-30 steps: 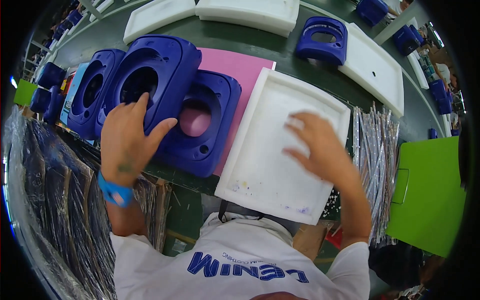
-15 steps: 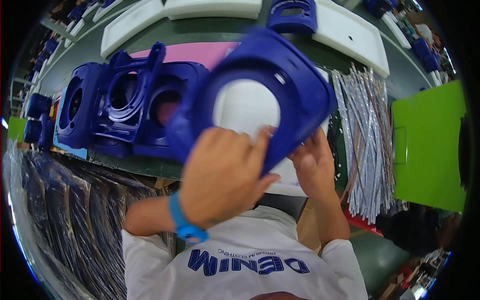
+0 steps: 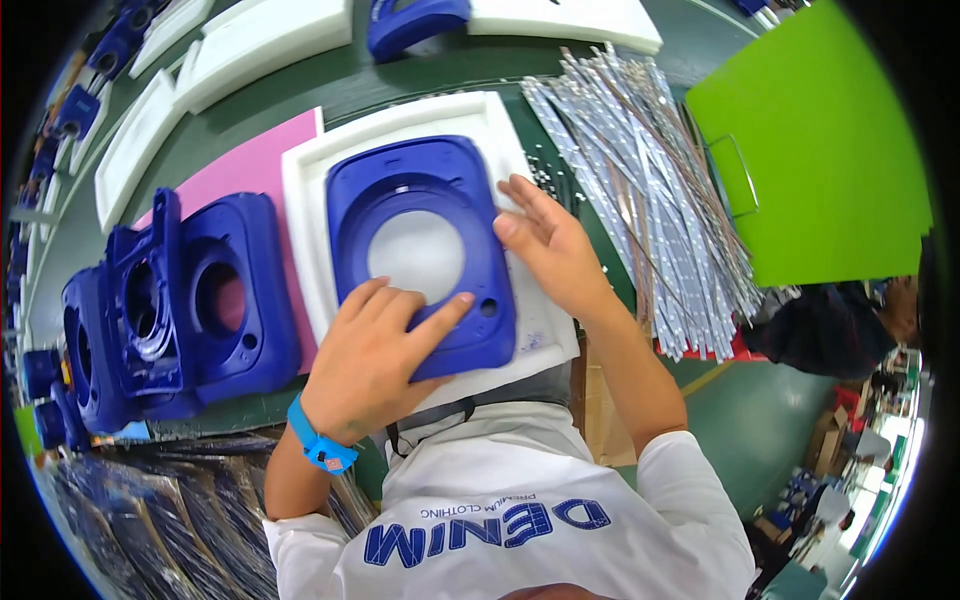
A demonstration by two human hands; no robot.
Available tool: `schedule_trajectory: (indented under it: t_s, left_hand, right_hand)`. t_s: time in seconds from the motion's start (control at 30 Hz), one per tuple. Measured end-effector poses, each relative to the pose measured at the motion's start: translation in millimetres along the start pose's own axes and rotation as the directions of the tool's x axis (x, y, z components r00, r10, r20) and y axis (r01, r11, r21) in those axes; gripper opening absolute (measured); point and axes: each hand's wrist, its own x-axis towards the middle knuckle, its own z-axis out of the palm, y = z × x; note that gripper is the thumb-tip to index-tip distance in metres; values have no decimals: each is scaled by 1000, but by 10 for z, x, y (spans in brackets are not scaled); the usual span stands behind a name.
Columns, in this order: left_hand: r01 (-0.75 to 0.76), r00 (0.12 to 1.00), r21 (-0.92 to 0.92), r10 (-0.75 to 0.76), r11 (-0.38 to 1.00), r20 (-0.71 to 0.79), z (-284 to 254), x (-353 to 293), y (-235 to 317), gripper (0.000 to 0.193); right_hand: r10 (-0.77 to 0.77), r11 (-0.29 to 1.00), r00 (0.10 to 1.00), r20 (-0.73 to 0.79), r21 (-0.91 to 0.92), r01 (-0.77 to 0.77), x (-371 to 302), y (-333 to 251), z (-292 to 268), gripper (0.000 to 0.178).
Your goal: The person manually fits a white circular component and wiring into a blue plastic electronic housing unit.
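A blue plastic housing (image 3: 480, 235) with rounded corners and a large round opening lies in a white foam tray (image 3: 305, 215) in front of me. Through the opening the pale tray bottom shows. My left hand (image 3: 375, 345), with a blue wristband, grips the housing's lower left rim; the index finger stretches over the face and other fingers reach to the edge of the opening. Beside the housing's right edge, my right hand (image 3: 550, 245) is open with fingers apart. It holds nothing, and whether it touches the tray's edge is hard to tell.
More blue housings (image 3: 235, 290) stand on the left, by a pink sheet (image 3: 235, 160). To the right lie a bundle of silvery strips (image 3: 640, 190) and a bright green panel (image 3: 810, 150) with a wire handle. Plastic-wrapped goods (image 3: 180, 510) sit at lower left.
The blue housing has come down from a tilted, raised position into the foam tray. My right hand has let go of its edge; my left hand still grips it. The view has turned.
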Motion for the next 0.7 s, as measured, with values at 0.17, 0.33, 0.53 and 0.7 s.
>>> schedule_trajectory:
  t_s: [0.17,0.33,0.53,0.7]
  left_hand:
    - [70,997,37,-72,997,41,274,-66,-99,83]
    - [-5,999,6,5,1000,46,262,47,-198,84]
    - [32,999,19,-33,999,36,267,-33,-120,96]
    - [55,998,-15,-55,998,14,256,-101,-73,99]
  right_hand:
    - [-348,558,938,-3,-805,204,-142,-268,-614,28]
    - [-136,442,989,-62,-897,4,136,-115,-1269,31]
    - [122,439,991,-47,-894,-96,329,100,-1121,40]
    - [124,529,988,-88,-837,-141,399,144,-1106,37]
